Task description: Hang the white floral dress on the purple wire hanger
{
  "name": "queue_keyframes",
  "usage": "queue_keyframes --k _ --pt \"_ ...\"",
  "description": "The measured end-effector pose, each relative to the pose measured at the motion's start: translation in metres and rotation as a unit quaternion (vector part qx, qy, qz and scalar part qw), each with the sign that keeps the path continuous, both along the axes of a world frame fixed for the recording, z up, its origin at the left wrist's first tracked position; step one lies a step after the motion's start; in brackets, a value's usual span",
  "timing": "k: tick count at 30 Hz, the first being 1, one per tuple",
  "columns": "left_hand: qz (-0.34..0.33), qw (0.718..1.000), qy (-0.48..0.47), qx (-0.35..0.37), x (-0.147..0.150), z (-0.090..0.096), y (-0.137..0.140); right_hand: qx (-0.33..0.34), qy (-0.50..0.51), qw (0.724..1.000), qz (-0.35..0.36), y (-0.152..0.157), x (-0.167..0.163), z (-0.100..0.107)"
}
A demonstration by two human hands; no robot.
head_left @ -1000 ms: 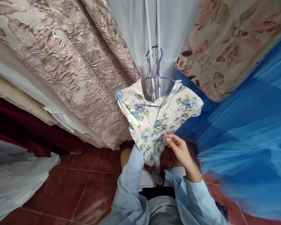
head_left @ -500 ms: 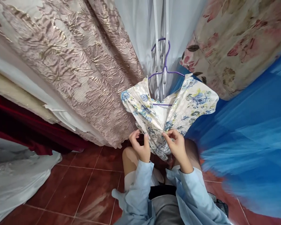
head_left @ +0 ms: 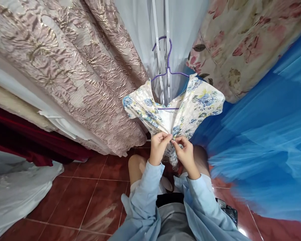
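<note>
A white dress with blue and yellow flowers (head_left: pixel 205 98) hangs in front of me on a purple hanger (head_left: pixel 169 63). My left hand (head_left: pixel 159 147) pinches the cloth at the bottom of its V-shaped neckline. Right beside it, my right hand (head_left: pixel 185 152) grips the same spot between thumb and finger. The two sets of fingertips nearly touch, and they hide whatever small detail lies there. Below the hands the lower part of the dress hangs bunched between my knees.
Pink-gold brocade cloth (head_left: pixel 90 73) hangs at the left, with dark red velvet (head_left: pixel 27 137) beyond it. Blue tulle (head_left: pixel 261 144) and a floral fabric (head_left: pixel 240 50) hang at the right. White metal bars (head_left: pixel 167 20) stand behind the hanger. Red tiles (head_left: pixel 90 201) cover the floor.
My left hand has moved right from beside the dress, and its spread fingers have closed on the cloth next to my right hand. The right hand keeps its pinch.
</note>
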State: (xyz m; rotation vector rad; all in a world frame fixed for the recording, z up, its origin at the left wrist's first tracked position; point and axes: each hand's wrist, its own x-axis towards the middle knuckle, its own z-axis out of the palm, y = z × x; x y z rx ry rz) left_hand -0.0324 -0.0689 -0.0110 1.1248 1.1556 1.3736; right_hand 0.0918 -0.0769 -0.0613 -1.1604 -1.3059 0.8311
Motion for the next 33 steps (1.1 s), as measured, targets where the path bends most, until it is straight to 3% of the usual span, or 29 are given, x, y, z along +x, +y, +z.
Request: queue_keyframes --k 3,7,12,15,18,21,25,28,33 --pt "0.013 0.999 -0.050 -0.014 -0.002 0.027 0.020 0.014 -0.005 1.000 -0.006 0.002 -0.006 -0.003" --pt "0.005 0.996 -0.090 0.023 -0.004 0.081 0.062 0.019 0.000 1.000 -0.009 0.004 -0.010 -0.001" --pt "-0.006 0.994 -0.034 0.106 0.003 0.151 0.104 0.047 0.000 0.999 -0.021 0.010 -0.001 0.006" --pt "0.003 0.992 0.011 0.125 0.007 0.176 0.121 0.048 -0.010 0.999 -0.018 0.011 0.006 0.007" --pt "0.033 0.987 0.035 0.154 0.004 0.180 0.142 0.040 -0.020 0.999 -0.009 0.007 0.010 0.001" --pt "0.065 0.972 0.064 0.218 -0.003 0.169 0.163 0.030 -0.033 0.999 0.000 0.003 0.013 -0.007" --pt "0.045 0.924 0.185 0.331 -0.016 0.153 0.167 0.017 -0.057 0.998 0.018 0.009 0.024 -0.006" --pt "0.018 0.885 0.255 0.389 -0.024 0.146 0.156 0.031 -0.070 0.997 0.032 0.022 0.033 0.021" --pt "-0.008 0.856 0.312 0.412 -0.027 0.137 0.137 0.126 -0.026 0.990 0.064 0.065 0.022 0.109"
